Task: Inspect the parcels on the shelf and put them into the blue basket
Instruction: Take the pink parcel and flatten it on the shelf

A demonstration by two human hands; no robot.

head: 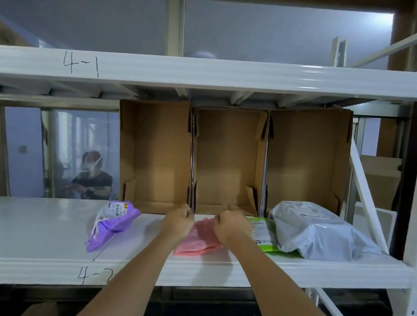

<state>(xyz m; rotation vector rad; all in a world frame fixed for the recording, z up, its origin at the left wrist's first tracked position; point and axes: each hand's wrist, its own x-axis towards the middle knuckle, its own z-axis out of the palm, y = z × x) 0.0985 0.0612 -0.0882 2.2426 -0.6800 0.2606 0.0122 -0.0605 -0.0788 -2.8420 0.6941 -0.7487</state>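
Head view: gripping pink parcel (198, 238) mid-shelf (33, 227), left hand (177, 221) and right hand (230, 227) fingers curled round its far edge; purple parcel (107, 221) left, grey parcel (317, 231) right waiting; basket unseen.

Three open cardboard boxes lie on their sides, mouths facing the camera, side by side and touching. The middle box (228, 160) is right behind the grip, the left box (155, 151) up-left of it, the right box (305, 157) up-right. All three look empty. Handwritten mark "4-1" (82, 64) is well above-left of the grip. A second mark "4-" (93, 275) is below-left, its last digit partly covered. Far left, beyond the grip and behind glass, is a seated person in a dark shirt (92, 182). Far right, more cardboard (379, 180), blurred.
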